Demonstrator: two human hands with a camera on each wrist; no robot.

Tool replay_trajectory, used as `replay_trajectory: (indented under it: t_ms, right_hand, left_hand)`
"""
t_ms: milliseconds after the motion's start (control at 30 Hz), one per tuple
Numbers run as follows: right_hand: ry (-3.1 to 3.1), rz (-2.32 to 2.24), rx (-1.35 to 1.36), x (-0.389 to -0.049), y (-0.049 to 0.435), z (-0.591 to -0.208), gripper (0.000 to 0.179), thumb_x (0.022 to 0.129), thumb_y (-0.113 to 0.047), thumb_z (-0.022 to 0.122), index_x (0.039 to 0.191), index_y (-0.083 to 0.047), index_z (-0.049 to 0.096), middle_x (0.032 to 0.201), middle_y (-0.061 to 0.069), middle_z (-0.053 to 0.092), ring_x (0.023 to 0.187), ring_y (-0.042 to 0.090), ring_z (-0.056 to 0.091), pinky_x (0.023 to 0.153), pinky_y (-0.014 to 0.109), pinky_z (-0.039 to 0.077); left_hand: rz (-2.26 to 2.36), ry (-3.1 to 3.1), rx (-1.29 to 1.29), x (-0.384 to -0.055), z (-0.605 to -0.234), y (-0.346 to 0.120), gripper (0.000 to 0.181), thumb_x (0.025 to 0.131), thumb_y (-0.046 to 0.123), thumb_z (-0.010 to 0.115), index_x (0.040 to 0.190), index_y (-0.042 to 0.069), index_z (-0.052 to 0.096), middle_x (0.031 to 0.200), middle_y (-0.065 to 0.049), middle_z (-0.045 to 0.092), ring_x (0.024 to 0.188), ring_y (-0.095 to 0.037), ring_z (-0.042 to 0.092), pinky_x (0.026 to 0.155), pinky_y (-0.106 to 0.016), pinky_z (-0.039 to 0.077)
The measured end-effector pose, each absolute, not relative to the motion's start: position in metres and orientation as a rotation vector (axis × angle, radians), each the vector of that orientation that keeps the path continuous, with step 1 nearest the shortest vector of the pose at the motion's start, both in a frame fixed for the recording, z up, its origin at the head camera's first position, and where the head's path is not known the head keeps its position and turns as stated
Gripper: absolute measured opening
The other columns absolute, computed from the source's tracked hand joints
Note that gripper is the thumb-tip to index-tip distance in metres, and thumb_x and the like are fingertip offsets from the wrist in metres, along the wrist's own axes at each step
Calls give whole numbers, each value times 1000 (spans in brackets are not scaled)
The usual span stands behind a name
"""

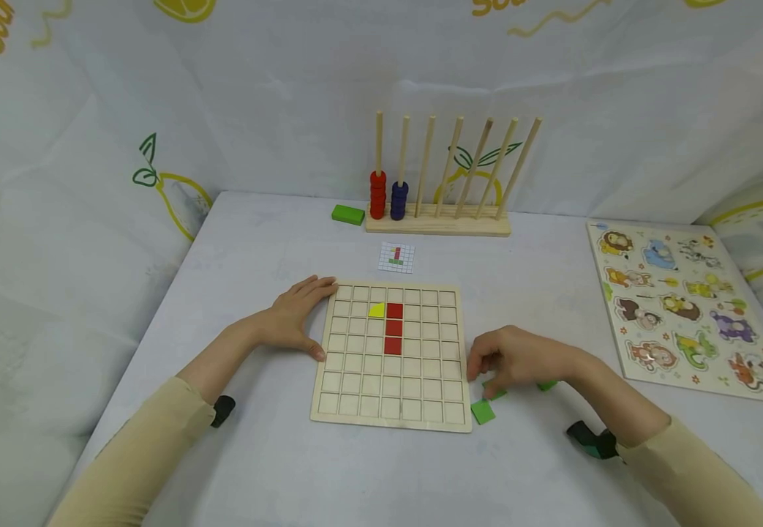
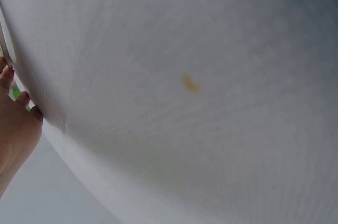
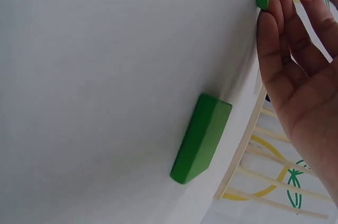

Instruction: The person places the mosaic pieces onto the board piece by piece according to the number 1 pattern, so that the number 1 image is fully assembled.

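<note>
A square wooden grid board (image 1: 363,384) lies on the table, with three red squares (image 1: 393,328) in a column and a yellow piece (image 1: 377,310) left of the top one. My left hand (image 1: 292,319) rests at the board's left edge, thumb and fingers spread along it. My right hand (image 1: 519,356) is low over the table at the board's right edge, fingers bent downward. A green tile (image 1: 500,394) shows partly under its thumb; no firm grip is visible. Nearby lie another green tile (image 1: 483,412) and a green block (image 3: 200,139) behind the hand.
A small pattern card (image 1: 396,258) lies beyond the board. Farther back stand a wooden peg rack (image 1: 438,223) with red and dark blue beads and a green block (image 1: 348,214). An animal puzzle board (image 1: 690,311) lies at the right.
</note>
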State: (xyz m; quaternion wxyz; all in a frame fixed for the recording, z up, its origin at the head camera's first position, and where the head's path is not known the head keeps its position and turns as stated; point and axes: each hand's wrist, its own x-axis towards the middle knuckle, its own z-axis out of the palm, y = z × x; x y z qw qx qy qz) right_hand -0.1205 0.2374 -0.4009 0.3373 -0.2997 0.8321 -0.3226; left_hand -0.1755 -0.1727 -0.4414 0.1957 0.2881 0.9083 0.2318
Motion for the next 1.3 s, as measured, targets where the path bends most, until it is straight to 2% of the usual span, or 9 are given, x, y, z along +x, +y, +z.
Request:
replay_trajectory:
  t_ms: [233, 467, 967, 1300]
  right_hand:
    - [2231, -702, -861, -108, 236, -402, 33, 65, -30, 91, 90, -31, 69, 100, -15, 63, 96, 8, 53, 85, 23, 47]
    - [2281, -601, -908, -102, 233, -406, 37, 61, -29, 93, 87, -34, 66, 101, -17, 57, 98, 5, 46, 84, 21, 46]
    - [2325, -544, -990, -99, 231, -407, 34, 68, -15, 86, 86, -35, 64, 97, -19, 53, 94, 3, 43, 80, 19, 44]
    - [2351, -544, -1024, -99, 230, -408, 35, 69, -10, 83, 83, -34, 61, 93, -20, 54, 92, 3, 44, 77, 18, 43]
  left_hand:
    - [645, 2541, 805, -175, -439, -172, 122, 63, 50, 89, 157, 8, 23, 168, -10, 14, 155, -40, 5, 118, -70, 16]
    - [646, 2546, 809, -175, -440, -172, 121, 64, 49, 89, 157, 8, 23, 168, -10, 15, 155, -41, 6, 117, -71, 17]
    - [644, 2544, 813, -175, -439, -172, 122, 63, 50, 89, 157, 8, 23, 167, -11, 15, 155, -40, 6, 119, -69, 16]
    - [650, 2543, 807, -175, -440, -172, 122, 63, 49, 90, 157, 8, 24, 167, -11, 15, 155, -41, 6, 119, -69, 15]
